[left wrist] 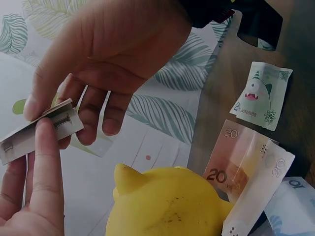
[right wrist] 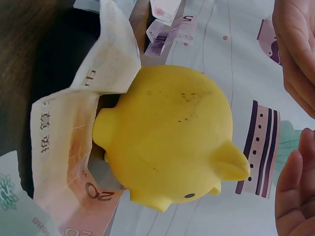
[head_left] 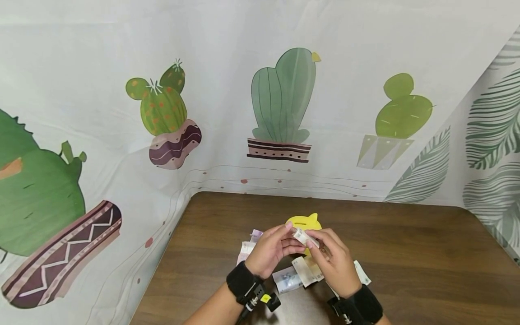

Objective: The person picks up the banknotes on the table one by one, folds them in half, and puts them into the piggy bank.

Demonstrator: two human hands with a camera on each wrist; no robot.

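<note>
A small folded banknote [head_left: 305, 238], pale with a printed 1, is pinched between both hands above the table. My left hand [head_left: 268, 250] has its thumb on one face and other fingers behind it. My right hand [head_left: 333, 259] grips the opposite end between thumb and fingers. Beneath and beyond the hands stands a yellow piggy bank [head_left: 304, 222], its coin slot facing up; the hands partly hide it in the head view. A creased orange 20 note [left wrist: 221, 162] lies against the bank's near side, overlapping a blue 10 note [left wrist: 298, 206].
A green 2 note [left wrist: 261, 96] lies right of the 20 note. Left of the bank are a purple 5 note [right wrist: 172, 37] and a pale pinkish note [head_left: 245, 249]. The brown wooden table [head_left: 406, 243] ends at a cactus-printed cloth [head_left: 345, 54].
</note>
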